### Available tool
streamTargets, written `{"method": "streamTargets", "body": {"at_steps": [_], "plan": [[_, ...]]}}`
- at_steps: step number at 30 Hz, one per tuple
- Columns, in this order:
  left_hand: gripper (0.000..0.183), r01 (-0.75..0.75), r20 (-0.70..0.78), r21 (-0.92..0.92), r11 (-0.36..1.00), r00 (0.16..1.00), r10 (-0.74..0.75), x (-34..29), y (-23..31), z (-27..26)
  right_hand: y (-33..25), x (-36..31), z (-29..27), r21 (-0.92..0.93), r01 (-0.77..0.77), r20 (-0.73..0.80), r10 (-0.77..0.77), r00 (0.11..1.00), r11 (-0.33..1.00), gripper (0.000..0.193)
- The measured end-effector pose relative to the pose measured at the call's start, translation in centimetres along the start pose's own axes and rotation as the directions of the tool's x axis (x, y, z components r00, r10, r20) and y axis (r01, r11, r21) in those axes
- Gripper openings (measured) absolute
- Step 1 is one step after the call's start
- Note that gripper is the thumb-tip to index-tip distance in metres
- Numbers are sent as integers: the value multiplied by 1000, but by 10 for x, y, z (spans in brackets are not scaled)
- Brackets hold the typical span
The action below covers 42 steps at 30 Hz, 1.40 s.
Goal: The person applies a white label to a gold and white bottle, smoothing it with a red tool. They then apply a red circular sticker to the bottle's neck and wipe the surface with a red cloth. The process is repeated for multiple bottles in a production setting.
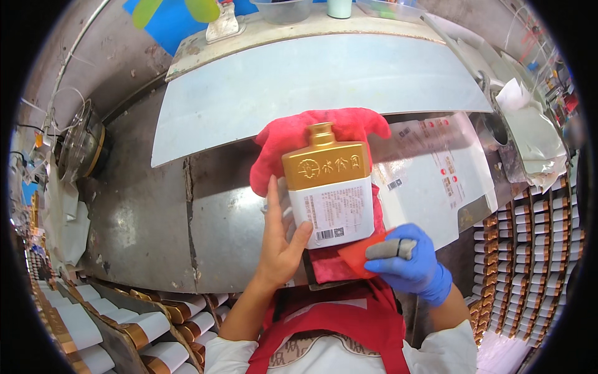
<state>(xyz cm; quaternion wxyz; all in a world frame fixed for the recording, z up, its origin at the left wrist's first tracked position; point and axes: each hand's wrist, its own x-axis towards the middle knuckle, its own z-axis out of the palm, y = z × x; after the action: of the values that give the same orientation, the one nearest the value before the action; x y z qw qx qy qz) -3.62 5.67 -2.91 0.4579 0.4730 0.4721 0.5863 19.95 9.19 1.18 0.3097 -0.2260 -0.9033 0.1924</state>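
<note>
A flat, square-shouldered bottle (330,212) with a gold top and neck and a white lower body lies on a red cloth (277,149), its printed front facing up. My bare left hand (280,240) grips the bottle's lower left side, with the thumb over the front edge and the fingers along the side. In a blue glove with a grey cover on one finger, my right hand (405,258) pinches a flat orange-red scraper (358,252). The scraper is at the bottle's lower right corner; whether it touches the bottle is hard to tell.
Printed sheets (430,168) lie right of the cloth. A pale board (311,75) spans the far side of the metal table (137,212). Racks of gold-and-white bottles stand at lower left (124,324) and right (529,249). Crumpled film (532,137) is piled far right; a fan (84,146) stands left.
</note>
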Motion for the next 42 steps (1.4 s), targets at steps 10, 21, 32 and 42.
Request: {"method": "streamTargets", "body": {"at_steps": [10, 21, 32, 42], "plan": [[103, -46, -135, 416, 908, 985, 112, 11, 5, 38, 12, -24, -3, -26, 25, 52, -24, 998, 999, 27], [119, -18, -114, 555, 832, 989, 97, 8, 8, 38, -2, -17, 5, 595, -500, -155, 700, 697, 629, 37], [121, -82, -90, 660, 747, 978, 187, 11, 14, 42, 14, -20, 14, 790, -461, -162, 863, 479, 405, 45], [112, -95, -113, 678, 729, 966, 231, 18, 18, 45, 10, -30, 16, 782, -479, -153, 868, 472, 399, 42]]}}
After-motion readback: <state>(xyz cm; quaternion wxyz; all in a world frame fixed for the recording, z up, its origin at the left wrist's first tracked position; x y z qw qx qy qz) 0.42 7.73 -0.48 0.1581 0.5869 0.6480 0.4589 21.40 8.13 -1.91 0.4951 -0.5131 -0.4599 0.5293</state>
